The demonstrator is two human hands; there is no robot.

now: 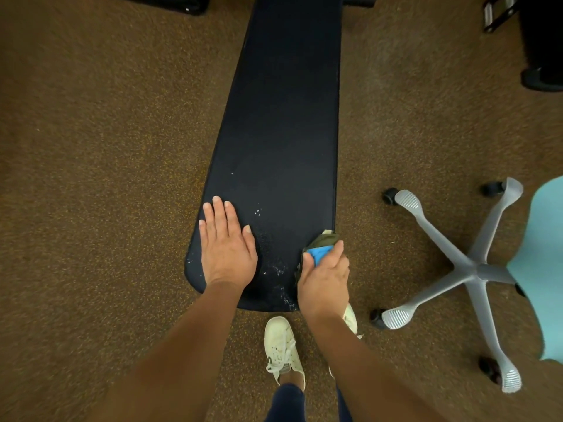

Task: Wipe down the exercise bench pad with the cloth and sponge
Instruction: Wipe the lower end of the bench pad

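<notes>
Your left hand [227, 246] presses flat, fingers straight, on the near end of the bench [283, 123]; your right hand [324, 280] grips the blue sponge [320, 254] at its right edge.

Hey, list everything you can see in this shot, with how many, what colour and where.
bench pad: one, dark navy, centre
sponge: one, blue, in right hand at pad's right edge
cloth: one, olive green, bunched with the sponge
white specks: many, near end of pad
office chair: one, grey base, pale blue seat, right
floor: brown, speckled
shoes: two, white, below pad
left hand: flat on pad
right hand: grips sponge and cloth
</notes>
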